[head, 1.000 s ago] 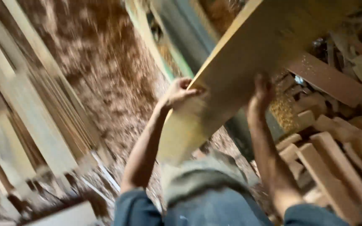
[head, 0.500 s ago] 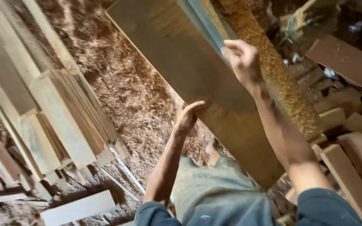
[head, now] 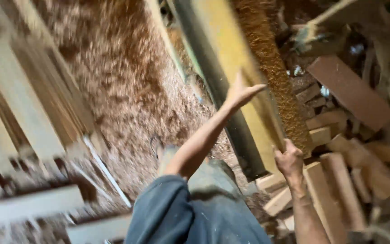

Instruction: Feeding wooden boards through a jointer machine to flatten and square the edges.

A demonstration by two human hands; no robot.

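A long plank [head: 231, 58] is seen lying slanted along the machine, a ridge of sawdust [head: 271, 77] beside it; the left hand [head: 240, 92] is laid on it with fingers spread flat, and the right hand [head: 290, 160] is closed at its near end, so the plank is judged set down but not yet released. Offcuts [head: 335, 190] are piled at the right. Much is blurred, and the plank's far end is cut off.

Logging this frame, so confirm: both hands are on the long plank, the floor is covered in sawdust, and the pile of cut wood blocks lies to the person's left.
One thing is wrong: in the head view the pile of cut wood blocks lies to the person's right, not left. Both the left hand and right hand are on the long plank, and sawdust covers the floor.
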